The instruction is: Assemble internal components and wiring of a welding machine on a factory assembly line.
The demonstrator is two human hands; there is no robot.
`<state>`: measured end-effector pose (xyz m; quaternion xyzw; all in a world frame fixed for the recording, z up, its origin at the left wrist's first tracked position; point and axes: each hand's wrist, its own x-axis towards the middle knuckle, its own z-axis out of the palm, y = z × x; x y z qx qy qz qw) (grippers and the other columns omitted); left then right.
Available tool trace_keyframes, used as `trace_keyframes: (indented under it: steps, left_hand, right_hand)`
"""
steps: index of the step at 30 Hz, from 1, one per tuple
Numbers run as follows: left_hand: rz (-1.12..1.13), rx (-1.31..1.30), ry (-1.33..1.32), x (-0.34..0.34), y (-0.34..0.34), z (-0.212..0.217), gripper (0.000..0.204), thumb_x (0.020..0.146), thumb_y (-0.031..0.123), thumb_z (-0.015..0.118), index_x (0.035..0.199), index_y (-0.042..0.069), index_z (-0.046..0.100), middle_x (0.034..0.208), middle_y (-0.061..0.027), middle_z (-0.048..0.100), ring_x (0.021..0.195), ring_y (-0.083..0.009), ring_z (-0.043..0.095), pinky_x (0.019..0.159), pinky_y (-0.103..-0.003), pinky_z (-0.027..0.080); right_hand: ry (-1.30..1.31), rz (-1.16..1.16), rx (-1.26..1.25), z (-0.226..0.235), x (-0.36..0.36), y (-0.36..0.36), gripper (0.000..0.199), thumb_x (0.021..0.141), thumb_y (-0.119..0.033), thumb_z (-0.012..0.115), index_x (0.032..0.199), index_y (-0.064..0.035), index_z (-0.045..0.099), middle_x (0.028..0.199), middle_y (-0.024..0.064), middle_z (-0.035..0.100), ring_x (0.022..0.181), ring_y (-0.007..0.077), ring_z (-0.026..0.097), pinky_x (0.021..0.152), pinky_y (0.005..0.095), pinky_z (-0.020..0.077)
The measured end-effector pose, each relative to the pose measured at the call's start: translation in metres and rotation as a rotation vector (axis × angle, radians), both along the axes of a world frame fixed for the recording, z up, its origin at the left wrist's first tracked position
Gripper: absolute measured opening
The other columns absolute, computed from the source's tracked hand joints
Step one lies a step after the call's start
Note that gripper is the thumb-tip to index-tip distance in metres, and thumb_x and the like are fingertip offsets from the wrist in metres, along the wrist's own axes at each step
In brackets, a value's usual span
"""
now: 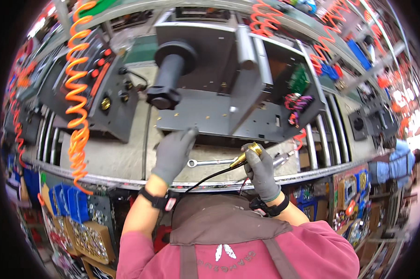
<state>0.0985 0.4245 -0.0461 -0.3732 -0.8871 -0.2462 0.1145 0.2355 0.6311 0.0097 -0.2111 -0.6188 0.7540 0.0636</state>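
My left hand [171,154], in a grey glove, rests its outstretched fingers at the front edge of a dark grey metal housing [196,122]. Nothing shows in its grasp. Gloved as well, my right hand [262,171] is closed around a brass connector [252,149], in front of the housing. A black cable [214,176] runs from the connector down toward my apron. Between my hands a ratchet wrench [210,162] lies on the bench. Inside the housing stand a black spool holder [169,76] and an upright divider panel [251,88].
A second housing [114,102] stands on the left behind an orange coiled air hose [77,97]. Beside my right hand lies a silver tool [282,160]. Rollers [330,132] flank the bench. Blue parts bins [70,202] sit below left. A person in blue [389,162] is at right.
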Motion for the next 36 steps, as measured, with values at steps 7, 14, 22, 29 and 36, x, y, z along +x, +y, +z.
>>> trace_keyframes:
  steps: [7,14,22,29,36]
  left_hand:
    - [0.018,-0.214,0.086,-0.065,0.075,0.003,0.034,0.088,0.019,0.05,0.121,0.012,0.05,0.127,-0.0126,0.052,0.124,-0.0313,0.043,0.106,-0.046,0.028]
    - [-0.029,-0.239,0.175,-0.06,0.073,-0.002,0.05,0.092,0.034,0.043,0.133,0.006,0.04,0.14,-0.017,0.038,0.131,-0.0383,0.031,0.11,-0.051,0.019]
    - [-0.311,0.357,-0.314,0.046,0.093,0.04,0.046,0.073,0.019,0.071,0.114,0.005,0.057,0.108,-0.0138,0.06,0.079,-0.0231,0.06,0.065,-0.032,0.049]
    - [-0.48,0.166,-0.576,0.084,0.15,0.051,0.018,0.086,0.014,0.062,0.101,0.004,0.063,0.083,-0.0131,0.063,0.071,-0.0275,0.063,0.062,-0.033,0.049]
    - [-0.497,-0.043,-0.369,0.09,0.148,0.077,0.016,0.084,0.015,0.063,0.1,0.011,0.06,0.082,-0.0103,0.062,0.072,-0.0286,0.062,0.061,-0.036,0.048]
  right_hand:
    - [-0.012,-0.226,-0.007,0.015,0.035,0.034,0.025,0.09,-0.025,0.057,0.104,-0.004,0.055,0.067,-0.0041,0.045,0.053,0.0021,0.038,0.045,0.0181,0.0304]
    - [0.159,-0.274,0.076,0.026,0.038,0.069,0.026,0.089,-0.024,0.058,0.105,-0.0043,0.055,0.065,-0.0021,0.049,0.053,0.002,0.04,0.046,0.0179,0.0328]
    - [0.207,-0.348,-0.035,0.047,0.041,0.103,0.027,0.09,-0.028,0.053,0.105,-0.0067,0.057,0.06,-0.0027,0.048,0.045,0.0001,0.035,0.041,0.0146,0.0243]
    - [0.389,-0.418,0.069,0.076,0.067,0.13,0.034,0.093,-0.032,0.047,0.109,-0.003,0.054,0.068,0.0004,0.055,0.04,0.002,0.033,0.038,0.016,0.0254]
    - [1.05,-0.283,-0.004,0.126,0.155,0.207,0.042,0.094,-0.036,0.047,0.116,-0.0003,0.046,0.063,0.0006,0.046,0.037,0.0053,0.03,0.033,0.0215,0.0278]
